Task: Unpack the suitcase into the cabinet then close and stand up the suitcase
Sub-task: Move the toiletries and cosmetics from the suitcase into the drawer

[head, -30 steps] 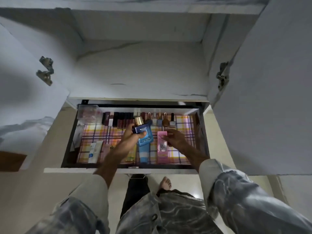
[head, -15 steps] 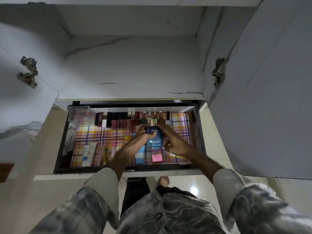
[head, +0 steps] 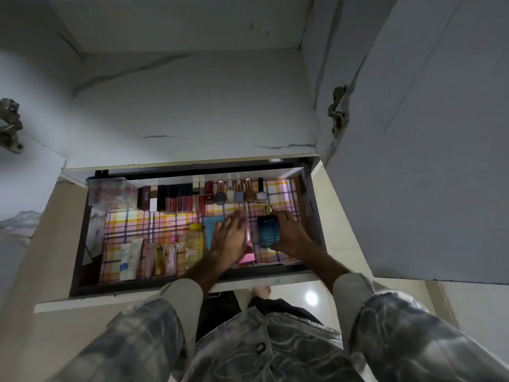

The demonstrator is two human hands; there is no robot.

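The blue perfume bottle [head: 268,233] lies flat on the checked liner [head: 154,224] at the right of the open drawer [head: 192,285], gold cap pointing to the back. The right hand [head: 290,235] curls round its right side, fingers over the top edge, gripping it. Half a second ago both hands held the bottle upright at the drawer's middle; now it is down and further right. The left hand [head: 230,236] has let go and lies flat with straight fingers on the pink tube [head: 247,256], just beside the light blue tube [head: 212,227]. A yellow bottle [head: 194,244] and small tubes lie left of these. Nail polish bottles [head: 239,193] line the back wall, beside a clear box [head: 111,193].
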